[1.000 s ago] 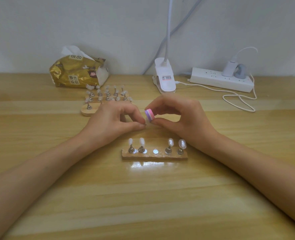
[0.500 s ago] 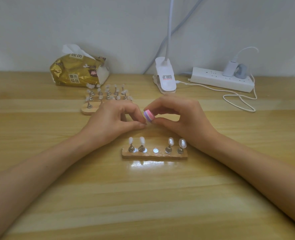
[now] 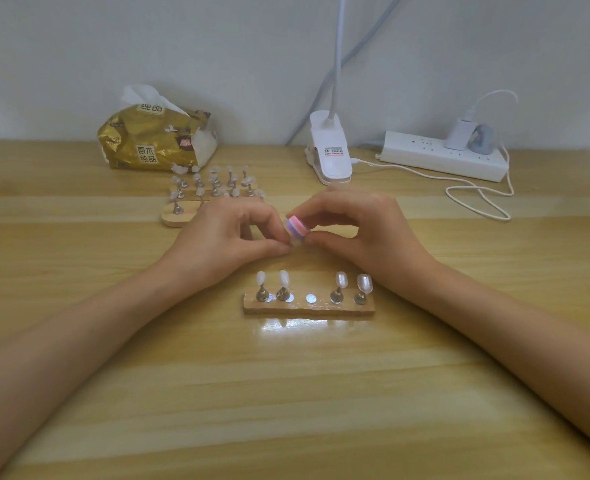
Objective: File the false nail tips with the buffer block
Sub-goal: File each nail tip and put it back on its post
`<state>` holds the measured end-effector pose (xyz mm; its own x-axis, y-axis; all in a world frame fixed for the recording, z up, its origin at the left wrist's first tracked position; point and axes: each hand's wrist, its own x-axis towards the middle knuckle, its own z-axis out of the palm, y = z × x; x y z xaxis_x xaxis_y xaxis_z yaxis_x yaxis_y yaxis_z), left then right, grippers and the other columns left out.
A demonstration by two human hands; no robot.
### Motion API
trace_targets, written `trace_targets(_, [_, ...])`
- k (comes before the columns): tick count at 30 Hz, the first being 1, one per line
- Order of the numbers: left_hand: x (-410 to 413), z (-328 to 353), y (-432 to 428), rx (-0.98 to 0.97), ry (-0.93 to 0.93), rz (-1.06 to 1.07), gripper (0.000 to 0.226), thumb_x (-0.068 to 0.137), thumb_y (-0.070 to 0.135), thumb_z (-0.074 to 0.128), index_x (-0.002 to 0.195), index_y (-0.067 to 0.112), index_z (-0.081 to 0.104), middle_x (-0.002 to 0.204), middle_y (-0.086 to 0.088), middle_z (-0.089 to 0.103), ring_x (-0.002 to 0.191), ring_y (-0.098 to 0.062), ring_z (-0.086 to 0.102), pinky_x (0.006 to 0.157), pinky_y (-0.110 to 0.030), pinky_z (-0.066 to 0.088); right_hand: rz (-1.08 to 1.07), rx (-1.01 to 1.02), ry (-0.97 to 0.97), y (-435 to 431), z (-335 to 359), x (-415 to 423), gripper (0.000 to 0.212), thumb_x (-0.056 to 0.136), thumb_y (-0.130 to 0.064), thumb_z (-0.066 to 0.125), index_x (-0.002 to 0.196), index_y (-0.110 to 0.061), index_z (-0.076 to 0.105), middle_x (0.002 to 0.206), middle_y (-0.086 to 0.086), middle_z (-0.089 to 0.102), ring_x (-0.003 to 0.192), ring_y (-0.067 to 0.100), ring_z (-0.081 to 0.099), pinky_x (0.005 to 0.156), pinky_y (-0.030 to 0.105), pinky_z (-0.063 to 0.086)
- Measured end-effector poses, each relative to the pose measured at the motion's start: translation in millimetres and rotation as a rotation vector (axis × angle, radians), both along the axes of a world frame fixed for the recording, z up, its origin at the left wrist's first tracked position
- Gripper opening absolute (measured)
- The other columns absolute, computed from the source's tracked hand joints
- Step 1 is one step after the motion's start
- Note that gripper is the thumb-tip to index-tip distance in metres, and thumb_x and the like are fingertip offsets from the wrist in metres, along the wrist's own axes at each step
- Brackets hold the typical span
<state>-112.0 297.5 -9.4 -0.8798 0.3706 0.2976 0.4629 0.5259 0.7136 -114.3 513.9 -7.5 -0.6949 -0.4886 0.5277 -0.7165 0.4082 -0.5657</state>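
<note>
Hardly moved since a moment ago: left hand [image 3: 224, 237] and right hand [image 3: 363, 233] in the same spot, close together above the bench [image 3: 286, 393]. Buffer block [image 3: 298, 228] turned just a little, so more of its pink and purple stripes show. Pinching the block between thumb and fingers of the right hand. Pinching something small and pale with the curled fingers of the left hand, right under the block and touching it. Looks like a false nail tip [image 3: 295, 241], but hard to see well. Just in front of both hands, a small wooden stand [image 3: 309, 308] with 4 nail tips [image 3: 341, 278] up on metal pegs [image 3: 261, 294] and 1 bare round spot in the middle. Farther back, another stand [image 3: 179, 216] full of tips, a gold tissue pack [image 3: 155, 140], a white clip lamp [image 3: 331, 157] and a power strip [image 3: 442, 155].
</note>
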Motion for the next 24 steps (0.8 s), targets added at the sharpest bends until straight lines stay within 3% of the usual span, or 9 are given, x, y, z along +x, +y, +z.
trace_targets(5, [0.1,0.3,0.1,0.011,-0.002,-0.023,0.021,0.077,0.018,0.082,0.07,0.033,0.069,0.07,0.02,0.063,0.052,-0.006,0.045,0.054,-0.016,0.035,0.003,0.019,0.123,-1.5,-1.6,2.2,0.011,0.087,-0.005,0.078,0.098,-0.005,0.076,0.093,0.005,0.07,0.087,0.016,0.068,0.083,0.034,0.057])
trace_targets(8, [-0.2,-0.7,-0.4,0.011,0.004,-0.022,0.018,0.077,0.02,0.082,0.071,0.033,0.07,0.071,0.02,0.064,0.052,-0.005,0.045,0.055,-0.02,0.036,-0.018,0.014,0.069,-0.3,-1.9,0.6,0.01,0.087,-0.005,0.078,0.097,-0.006,0.076,0.093,0.005,0.07,0.088,0.018,0.068,0.084,0.036,0.056])
trace_targets(12, [1.2,0.3,0.3,0.028,0.015,-0.023,0.015,0.076,0.042,0.079,0.069,0.036,0.067,0.069,0.021,0.062,0.052,-0.006,0.043,0.053,-0.02,0.034,0.023,0.074,0.217,-1.3,-3.9,0.0,0.013,0.086,-0.004,0.079,0.098,-0.006,0.076,0.096,0.005,0.069,0.088,0.013,0.066,0.082,0.026,0.054])
trace_targets(16, [0.8,0.6,0.2,0.002,0.015,-0.015,0.025,0.076,0.019,0.082,0.068,0.037,0.067,0.071,0.024,0.064,0.054,-0.005,0.048,0.055,-0.017,0.038,-0.013,0.016,0.051,1.9,-2.3,-2.3,0.018,0.085,0.0,0.078,0.103,-0.005,0.076,0.098,0.005,0.07,0.091,0.014,0.069,0.088,0.035,0.057])
trace_targets(21, [0.8,0.8,0.4,-0.006,0.011,-0.006,0.024,0.077,0.018,0.082,0.069,0.036,0.068,0.073,0.023,0.066,0.055,-0.005,0.049,0.055,-0.017,0.039,-0.05,-0.036,-0.023,1.4,-2.4,-1.4,0.01,0.088,-0.011,0.076,0.097,-0.008,0.076,0.094,0.0,0.073,0.089,0.014,0.071,0.086,0.036,0.058])
trace_targets(24, [1.2,0.7,0.5,-0.002,0.012,-0.013,0.022,0.076,0.019,0.082,0.07,0.035,0.069,0.073,0.023,0.065,0.054,-0.004,0.049,0.055,-0.016,0.037,-0.021,-0.036,0.031,-0.8,-1.6,1.4,0.008,0.089,-0.011,0.076,0.097,-0.007,0.074,0.093,0.003,0.072,0.089,0.016,0.071,0.086,0.034,0.058])
